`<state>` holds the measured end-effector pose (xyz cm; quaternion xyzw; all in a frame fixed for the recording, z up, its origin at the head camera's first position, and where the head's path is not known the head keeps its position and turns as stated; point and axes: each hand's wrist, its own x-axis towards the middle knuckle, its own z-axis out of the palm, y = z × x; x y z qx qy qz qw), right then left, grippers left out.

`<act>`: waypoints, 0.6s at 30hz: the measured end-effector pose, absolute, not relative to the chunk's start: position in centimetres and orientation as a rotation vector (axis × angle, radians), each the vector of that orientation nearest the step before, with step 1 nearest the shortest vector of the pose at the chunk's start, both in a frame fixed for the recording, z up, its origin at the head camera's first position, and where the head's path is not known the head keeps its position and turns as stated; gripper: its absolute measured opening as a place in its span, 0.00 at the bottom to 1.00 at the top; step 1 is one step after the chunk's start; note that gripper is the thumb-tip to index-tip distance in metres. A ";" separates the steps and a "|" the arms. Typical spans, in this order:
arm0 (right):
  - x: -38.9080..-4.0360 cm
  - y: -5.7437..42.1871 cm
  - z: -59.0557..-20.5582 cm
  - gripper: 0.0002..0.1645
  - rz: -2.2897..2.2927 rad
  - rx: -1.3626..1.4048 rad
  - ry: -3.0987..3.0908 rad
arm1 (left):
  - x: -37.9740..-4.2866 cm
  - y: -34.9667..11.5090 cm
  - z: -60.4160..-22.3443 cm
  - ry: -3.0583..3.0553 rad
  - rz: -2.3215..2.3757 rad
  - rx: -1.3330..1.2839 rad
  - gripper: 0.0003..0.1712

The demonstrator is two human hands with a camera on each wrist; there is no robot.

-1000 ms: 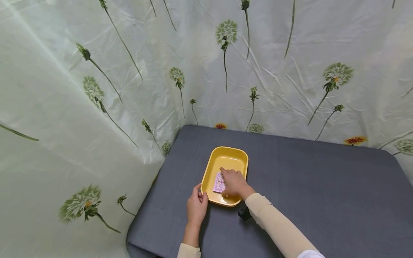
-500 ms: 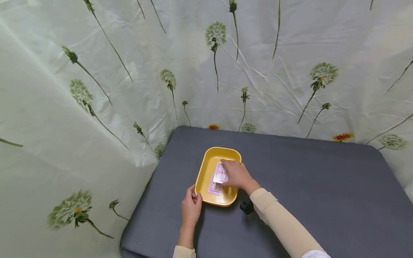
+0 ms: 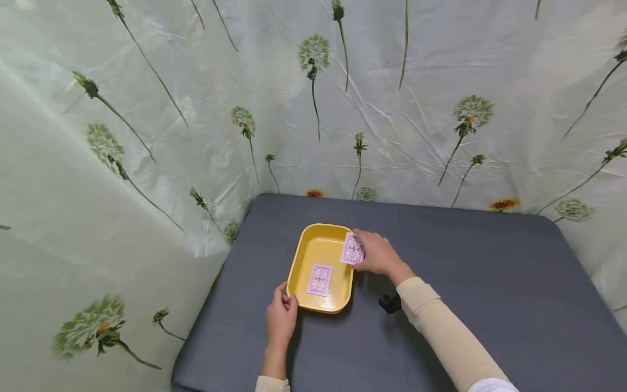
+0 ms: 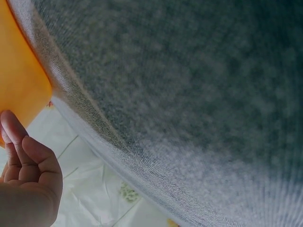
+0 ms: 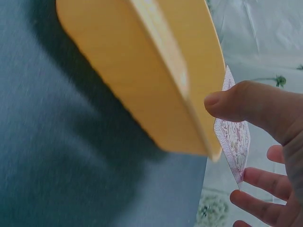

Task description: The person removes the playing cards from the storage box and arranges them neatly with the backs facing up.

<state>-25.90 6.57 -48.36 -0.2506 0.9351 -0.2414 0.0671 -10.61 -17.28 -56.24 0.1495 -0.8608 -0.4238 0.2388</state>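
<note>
A shallow yellow tray (image 3: 296,256) stands on the grey padded surface. Inside it, toward the near end, a pink-and-white patterned playing card (image 3: 320,280) lies with its back up; whether others lie beneath it cannot be told. My right hand (image 3: 378,253) holds another such playing card (image 3: 352,249) above the tray's right rim, tilted, between thumb and fingers. In the right wrist view this card (image 5: 233,137) is seen nearly edge-on beside the tray wall (image 5: 123,75). My left hand (image 3: 281,317) grips the tray's near left corner, its fingertips (image 4: 10,124) against the outer wall.
The grey padded surface (image 3: 465,261) extends far to the right of the tray. Behind it and along the left hangs a pale sheet (image 3: 392,109) printed with dandelions. A black device (image 3: 389,304) sits under my right wrist.
My right hand has lifted a card off the one in the tray and carried it right, to the rim. The left hand keeps its place at the corner, while the head view has shifted slightly.
</note>
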 end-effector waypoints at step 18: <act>-26.2 10.6 -51.8 0.54 -0.661 -0.644 2.780 | -10.7 -17.2 -56.1 -2.416 -1.182 0.495 0.20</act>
